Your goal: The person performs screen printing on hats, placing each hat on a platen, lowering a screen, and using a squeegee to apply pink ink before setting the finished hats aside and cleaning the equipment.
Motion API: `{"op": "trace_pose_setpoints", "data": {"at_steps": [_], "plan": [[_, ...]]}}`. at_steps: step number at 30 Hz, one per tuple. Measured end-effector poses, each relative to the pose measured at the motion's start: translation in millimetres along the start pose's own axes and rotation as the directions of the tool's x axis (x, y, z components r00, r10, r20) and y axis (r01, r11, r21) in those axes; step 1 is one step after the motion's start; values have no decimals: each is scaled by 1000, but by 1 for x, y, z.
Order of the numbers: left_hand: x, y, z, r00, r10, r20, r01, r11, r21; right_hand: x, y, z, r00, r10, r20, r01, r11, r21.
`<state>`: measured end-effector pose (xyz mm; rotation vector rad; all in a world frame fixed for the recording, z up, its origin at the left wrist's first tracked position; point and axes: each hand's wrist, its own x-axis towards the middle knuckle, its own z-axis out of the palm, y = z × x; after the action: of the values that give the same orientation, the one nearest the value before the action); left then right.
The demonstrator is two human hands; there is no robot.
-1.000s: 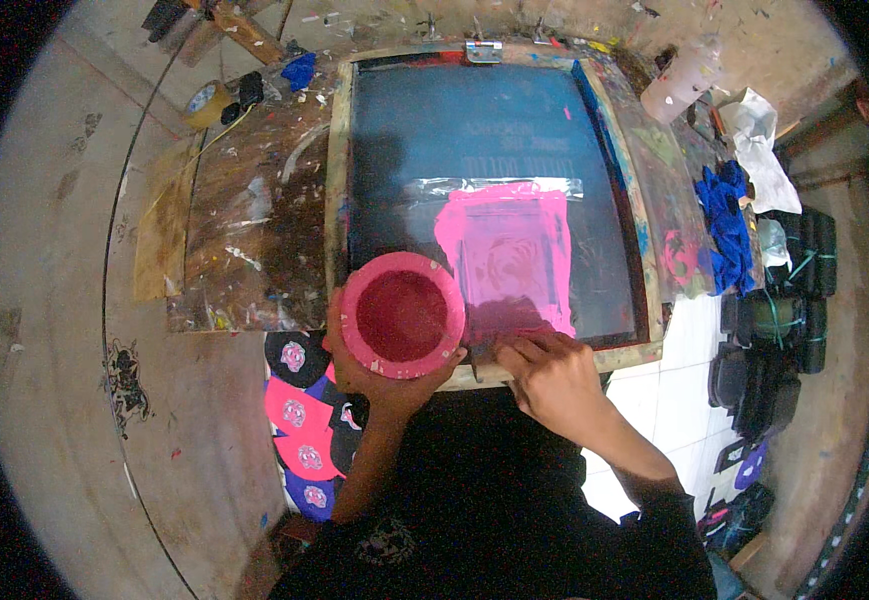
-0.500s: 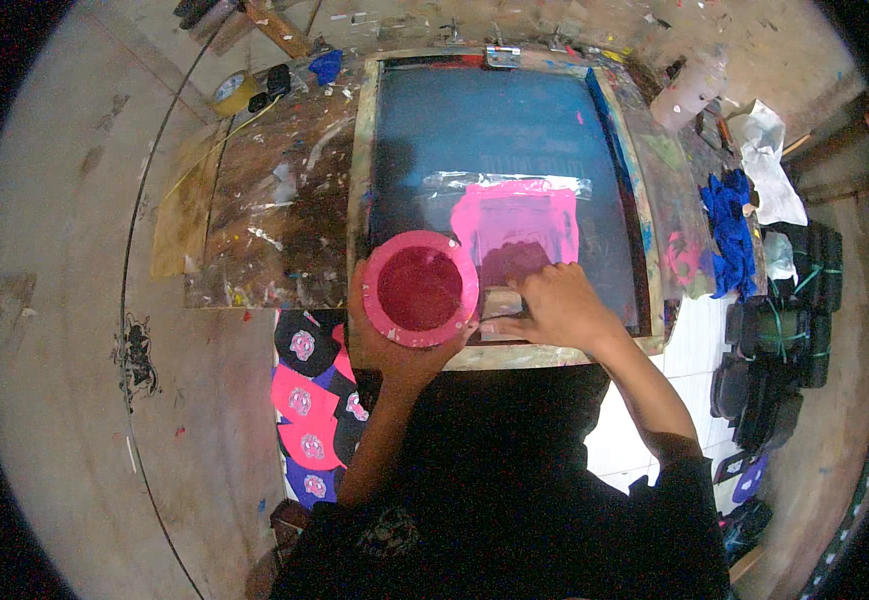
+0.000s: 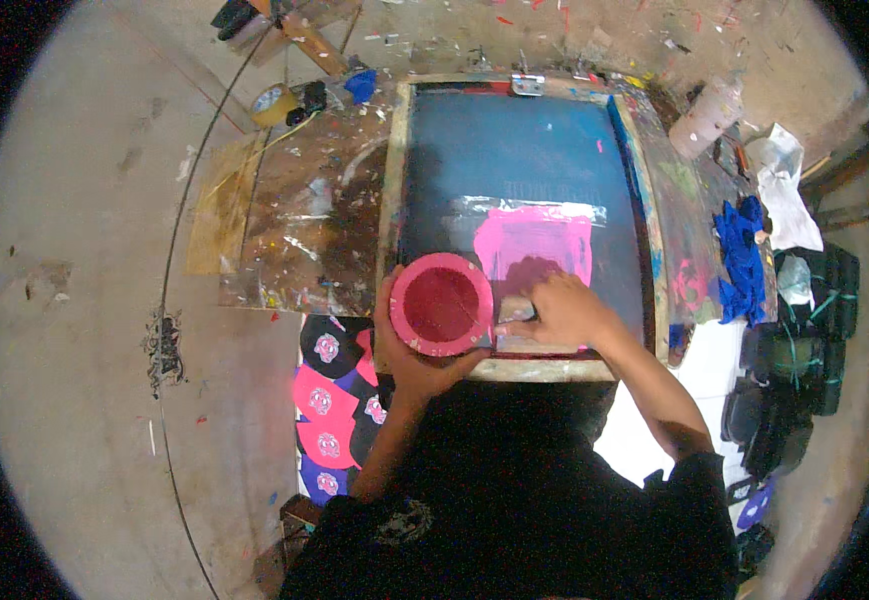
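Observation:
My left hand is wrapped round a pink-rimmed tub of dark pink ink, its open mouth facing up. The tub is over the near left corner of a wood-framed printing screen. My right hand is closed on what looks like a wooden squeegee near the frame's front edge; its lower part is hidden. Bright pink ink covers a rectangular patch of the mesh just beyond my right hand. Clear tape runs along the patch's far side.
The screen lies on a paint-stained board, hinged at the back by a metal clamp. Printed cloth pieces lie at lower left. At right are a blue rag, a white cloth, a bottle and black bundles. Tape roll at far left.
The whole view has shifted, so everything appears farther right and lower. Both hands keep their holds; the tub has moved only slightly relative to the screen.

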<state>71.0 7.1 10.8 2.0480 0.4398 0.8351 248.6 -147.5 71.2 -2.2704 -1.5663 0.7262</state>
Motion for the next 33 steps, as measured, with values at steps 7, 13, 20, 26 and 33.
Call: {"op": "trace_pose_setpoints", "data": {"at_steps": [7,13,20,26,33], "plan": [[56,51,-70,959,275,-64,-257,945,203,2,17,17,961,-121,-247,93,988,-120],[72,72,-49,758,436,485,-564,812,151,0,21,15,974,-124,-189,116,992,-55],[86,67,-58,727,406,554,-553,824,122,1,27,20,945,-193,-263,179,981,-74],[81,74,-74,892,306,334,-365,921,133,6,30,20,959,-170,-226,165,985,-41],[69,80,-78,960,218,175,-255,940,228,5,28,14,953,-214,-215,197,976,-97]]}}
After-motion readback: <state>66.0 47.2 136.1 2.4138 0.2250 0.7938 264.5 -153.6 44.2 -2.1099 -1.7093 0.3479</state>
